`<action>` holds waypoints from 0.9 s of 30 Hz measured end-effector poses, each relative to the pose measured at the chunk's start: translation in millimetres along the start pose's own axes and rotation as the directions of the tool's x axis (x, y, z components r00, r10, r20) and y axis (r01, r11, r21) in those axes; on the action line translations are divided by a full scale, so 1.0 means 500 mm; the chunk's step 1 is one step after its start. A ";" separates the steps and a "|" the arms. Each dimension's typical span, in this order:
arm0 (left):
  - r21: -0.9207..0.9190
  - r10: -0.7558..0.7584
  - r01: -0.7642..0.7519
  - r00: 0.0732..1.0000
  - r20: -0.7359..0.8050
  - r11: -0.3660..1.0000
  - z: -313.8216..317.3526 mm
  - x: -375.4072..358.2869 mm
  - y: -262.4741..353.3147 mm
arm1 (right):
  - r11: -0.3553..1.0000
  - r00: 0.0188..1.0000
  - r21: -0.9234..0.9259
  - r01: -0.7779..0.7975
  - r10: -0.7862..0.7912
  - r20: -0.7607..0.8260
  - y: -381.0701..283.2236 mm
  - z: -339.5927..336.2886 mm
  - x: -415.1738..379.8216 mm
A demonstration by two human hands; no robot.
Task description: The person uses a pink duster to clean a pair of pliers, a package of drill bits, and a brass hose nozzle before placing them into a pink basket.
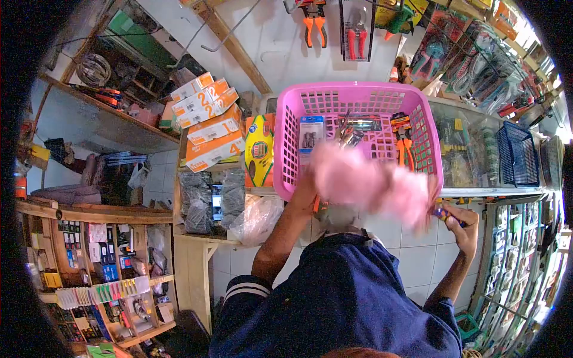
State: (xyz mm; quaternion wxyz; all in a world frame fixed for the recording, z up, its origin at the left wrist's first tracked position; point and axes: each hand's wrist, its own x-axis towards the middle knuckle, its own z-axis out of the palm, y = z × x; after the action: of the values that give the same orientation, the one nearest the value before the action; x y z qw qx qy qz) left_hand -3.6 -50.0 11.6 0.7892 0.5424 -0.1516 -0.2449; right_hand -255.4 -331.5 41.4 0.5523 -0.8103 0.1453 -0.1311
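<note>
A pink plastic basket (286,143) stands on a glass counter (477,192) in front of me. It holds packaged tools, among them a blister pack (311,136) and orange-handled pliers (405,145). My left hand (305,190) reaches up to the basket's front rim and grips it; its fingers are partly hidden. My right hand (462,219) is closed on the dark handle of a pink feather duster (370,182). The duster's fluffy head is blurred and lies across the basket's front edge.
Stacked orange-and-white boxes (209,119) and a yellow pack (259,149) sit left of the basket, with plastic bags (256,218) below. A blue basket (516,149) stands on the counter's right. Pliers (313,24) hang on the wall. Shelves of small goods (101,250) fill the left.
</note>
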 end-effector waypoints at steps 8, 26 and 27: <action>-0.290 0.015 0.103 0.926 0.377 0.951 -0.068 0.030 -0.082 | 0.999 0.998 -0.018 -0.031 0.030 -0.054 0.016 0.000 -0.004; -0.550 -0.024 0.387 0.832 0.554 0.740 -0.065 0.054 -0.066 | 0.998 0.997 0.057 -0.029 0.025 0.073 0.016 -0.016 -0.021; -0.552 -0.124 0.431 0.854 0.506 0.714 -0.070 0.056 -0.068 | 0.996 0.997 0.066 -0.052 0.048 0.061 0.016 -0.014 -0.025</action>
State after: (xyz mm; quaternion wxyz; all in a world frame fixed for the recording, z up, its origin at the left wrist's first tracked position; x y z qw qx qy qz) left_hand 29.6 -48.0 -33.3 0.8250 0.1842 -0.1432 -0.5147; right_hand -270.2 -335.7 36.1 0.5866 -0.7909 0.1444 -0.0980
